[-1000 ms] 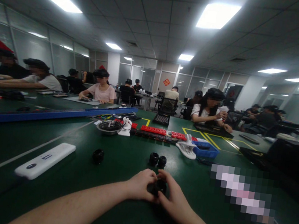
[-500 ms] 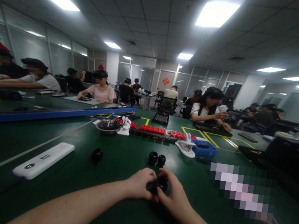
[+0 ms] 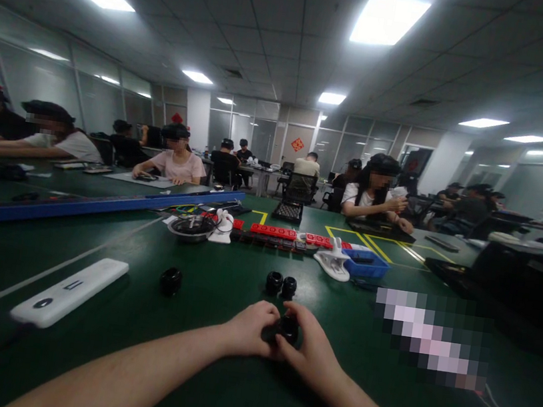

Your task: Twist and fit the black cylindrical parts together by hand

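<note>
Both hands meet over the green table (image 3: 225, 386), low in the middle of the view. The left hand (image 3: 248, 328) and the right hand (image 3: 311, 350) pinch one small black fitting (image 3: 287, 328) between their fingertips, each closed on a side of it, as if twisting its halves together or apart; which, I cannot tell.

Just beyond them two more black fittings (image 3: 281, 284) stand side by side, touching, and a fourth one (image 3: 170, 280) sits alone off to the left. My guess is the work is somewhere in the middle: one piece in hand, three set down, though whether those are finished or waiting is not clear from here.

A white bar (image 3: 70, 290) lies further left. Farther back are a metal bowl (image 3: 191, 227), a row of red blocks (image 3: 292, 235) and a blue tray (image 3: 363, 263). Other people sit at work along the far tables.
</note>
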Motion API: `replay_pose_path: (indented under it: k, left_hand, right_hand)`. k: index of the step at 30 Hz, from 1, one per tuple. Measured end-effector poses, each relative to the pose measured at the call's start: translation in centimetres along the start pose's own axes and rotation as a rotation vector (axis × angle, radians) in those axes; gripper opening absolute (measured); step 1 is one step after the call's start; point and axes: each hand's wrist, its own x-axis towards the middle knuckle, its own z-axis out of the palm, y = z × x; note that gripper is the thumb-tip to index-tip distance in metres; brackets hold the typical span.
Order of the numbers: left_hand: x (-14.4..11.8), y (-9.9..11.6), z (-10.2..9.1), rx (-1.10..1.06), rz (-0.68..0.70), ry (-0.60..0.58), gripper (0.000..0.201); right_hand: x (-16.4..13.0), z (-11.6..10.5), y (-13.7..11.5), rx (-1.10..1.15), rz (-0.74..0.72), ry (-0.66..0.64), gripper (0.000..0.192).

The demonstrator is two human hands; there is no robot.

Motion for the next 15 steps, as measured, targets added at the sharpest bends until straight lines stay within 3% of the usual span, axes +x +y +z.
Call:
replay_pose_path:
  k: [7,15]
  left_hand:
    - [-0.01,-0.55,0.45,-0.009,0.02,0.016,0.036]
    - [0.13,-0.2,0.27,-0.054,-0.019,0.036,0.039]
  right_hand:
    - [-0.23,0.05,-0.02,-0.025,-0.03,-0.017,0.056]
    - [0.16,0.19,0.03,-0.016,-0.003,0.015,0.041]
